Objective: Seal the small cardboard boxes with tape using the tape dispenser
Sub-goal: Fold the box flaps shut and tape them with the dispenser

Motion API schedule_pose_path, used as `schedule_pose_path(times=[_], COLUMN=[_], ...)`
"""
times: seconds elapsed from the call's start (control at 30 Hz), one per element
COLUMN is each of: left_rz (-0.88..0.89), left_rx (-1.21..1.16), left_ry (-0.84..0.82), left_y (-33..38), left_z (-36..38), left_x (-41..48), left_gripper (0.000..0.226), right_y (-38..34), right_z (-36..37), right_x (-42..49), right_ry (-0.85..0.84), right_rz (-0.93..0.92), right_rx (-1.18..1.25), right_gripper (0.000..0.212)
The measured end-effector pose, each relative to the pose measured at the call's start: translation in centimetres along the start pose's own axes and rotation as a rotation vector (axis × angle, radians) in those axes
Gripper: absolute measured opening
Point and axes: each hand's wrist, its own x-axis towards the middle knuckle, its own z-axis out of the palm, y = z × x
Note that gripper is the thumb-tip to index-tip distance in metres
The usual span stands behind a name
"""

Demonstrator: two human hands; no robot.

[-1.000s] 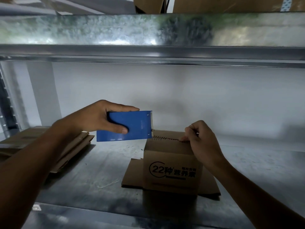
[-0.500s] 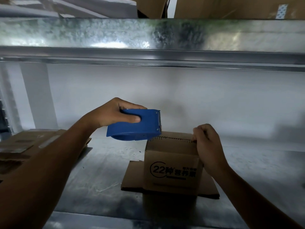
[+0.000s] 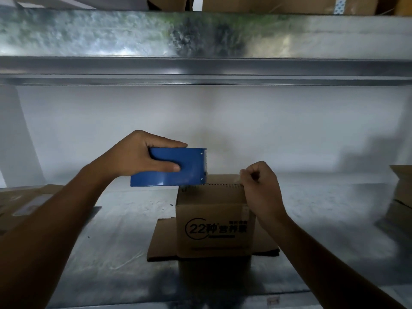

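A small brown cardboard box (image 3: 214,221) printed with "22" stands upright on a flattened piece of cardboard (image 3: 161,241) on the metal shelf. My left hand (image 3: 142,157) grips a blue tape dispenser (image 3: 178,167), held level just above the box's top left corner with its toothed blade end toward the box. My right hand (image 3: 260,186) is curled at the box's top right edge, fingers pinched together there; clear tape between them is too faint to make out.
Flattened cardboard (image 3: 24,201) lies at the left on the metal shelf (image 3: 116,230). Another brown box (image 3: 401,188) sits at the far right edge. A metal shelf beam (image 3: 205,68) runs overhead, with more boxes above it. A white wall stands behind.
The dispenser has turned flat-side toward me again and sits at the box's top left corner. My right hand has risen slightly at the top right edge. The camera has moved closer.
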Motion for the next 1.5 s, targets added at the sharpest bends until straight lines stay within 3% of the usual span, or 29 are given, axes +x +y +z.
schedule_pose_path(times=[0.13,0.2,0.33,0.63,0.87,1.2,1.5], left_rz=[0.221,0.291,0.310,0.233,0.211,0.188,0.184], left_rx=[0.397,0.462,0.342,0.133,0.109,0.059,0.044], left_ry=[0.085,0.108,0.157,0.053,0.083,0.067,0.019], left_y=[-0.6,-1.0,-1.2,-0.3,-0.8,-0.8,-0.5], left_z=[2.3,2.9,3.1,2.4,2.6,2.0,1.4], left_x=[0.1,-0.1,-1.4,-1.6,-2.4,-2.9,-2.3], left_gripper=[0.060,0.061,0.062,0.066,0.068,0.062,0.065], right_y=[0.1,0.3,0.6,-1.1,-2.9,-0.8,-0.3], right_z=[0.0,-0.2,-1.6,-4.3,-4.4,-3.1,-2.6], right_x=[0.1,0.2,1.0,2.2,2.4,1.6,1.5], right_ry=[-0.023,0.010,-0.020,-0.214,-0.192,-0.234,-0.251], right_rz=[0.016,0.059,0.279,0.571,0.498,0.687,0.655], right_rx=[-0.046,-0.002,0.279,0.399,0.370,0.364,0.291], right_gripper=[0.014,0.012,0.015,0.020,0.016,0.033,0.027])
